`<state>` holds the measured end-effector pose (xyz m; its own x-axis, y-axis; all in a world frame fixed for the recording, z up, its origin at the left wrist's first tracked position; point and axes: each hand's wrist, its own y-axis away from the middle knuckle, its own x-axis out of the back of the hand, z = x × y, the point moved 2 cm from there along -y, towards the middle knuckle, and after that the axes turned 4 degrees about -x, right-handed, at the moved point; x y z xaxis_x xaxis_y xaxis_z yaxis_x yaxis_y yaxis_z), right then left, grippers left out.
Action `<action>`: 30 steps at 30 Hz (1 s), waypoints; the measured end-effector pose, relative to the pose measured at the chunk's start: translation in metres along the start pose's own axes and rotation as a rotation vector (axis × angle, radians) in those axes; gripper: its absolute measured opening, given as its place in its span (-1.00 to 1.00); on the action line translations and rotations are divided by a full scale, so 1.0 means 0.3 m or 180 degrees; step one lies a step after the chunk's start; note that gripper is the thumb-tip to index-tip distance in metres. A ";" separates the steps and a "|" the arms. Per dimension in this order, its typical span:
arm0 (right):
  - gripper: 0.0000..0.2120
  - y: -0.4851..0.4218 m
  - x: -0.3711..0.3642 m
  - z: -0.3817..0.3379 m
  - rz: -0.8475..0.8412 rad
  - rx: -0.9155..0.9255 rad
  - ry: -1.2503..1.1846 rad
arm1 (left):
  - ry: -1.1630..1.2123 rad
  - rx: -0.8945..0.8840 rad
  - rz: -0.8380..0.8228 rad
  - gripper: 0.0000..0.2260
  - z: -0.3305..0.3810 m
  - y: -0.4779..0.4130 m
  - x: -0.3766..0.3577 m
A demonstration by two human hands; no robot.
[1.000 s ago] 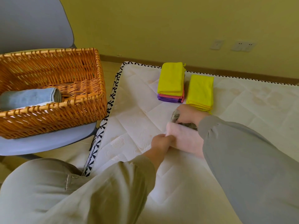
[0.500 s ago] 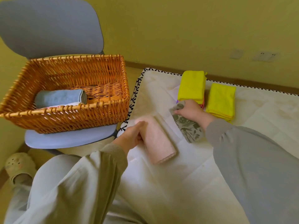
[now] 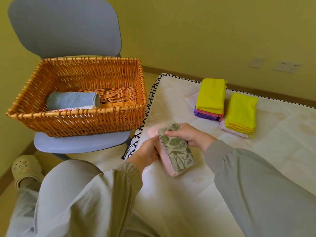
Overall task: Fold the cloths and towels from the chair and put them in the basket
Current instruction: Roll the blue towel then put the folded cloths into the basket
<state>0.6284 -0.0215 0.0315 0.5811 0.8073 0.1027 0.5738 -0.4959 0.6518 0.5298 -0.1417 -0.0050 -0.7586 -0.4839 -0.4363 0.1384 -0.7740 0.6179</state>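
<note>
The basket (image 3: 80, 115) is open at the top; its left front is taken up by a blue towel (image 3: 73, 100) and a white cloth (image 3: 75, 109), while the right half of its floor is left bare. The way from the mattress (image 3: 273, 151) is barred only by the basket's right wall. The mattress's far corner is occupied by two cloth stacks (image 3: 211, 98) (image 3: 241, 113); the near mattress is left free.

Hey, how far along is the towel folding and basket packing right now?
Done: a rolled blue towel and a white cloth lie in the basket. In hand: left hand and right hand hold a folded floral cloth stacked on a pink towel. Left: two folded stacks on the mattress.
</note>
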 end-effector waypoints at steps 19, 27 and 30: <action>-0.72 -0.055 -0.052 0.019 0.0689 0.0625 0.0833 | 0.0364 0.0239 -0.0096 -0.37 -0.050 -0.016 0.031; -0.50 -0.041 -0.050 -0.022 0.1025 0.0379 0.1670 | 0.0016 0.0151 0.0038 -0.65 -0.047 -0.019 0.025; -0.46 -0.004 -0.021 -0.042 0.0567 -0.0236 0.1316 | 0.0021 0.0087 0.0199 -0.68 -0.049 -0.025 0.020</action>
<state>0.6168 -0.0222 0.0394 0.3790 0.7788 0.4997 0.4342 -0.6266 0.6472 0.5335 -0.1449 -0.0220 -0.7448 -0.5338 -0.4005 0.1679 -0.7307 0.6617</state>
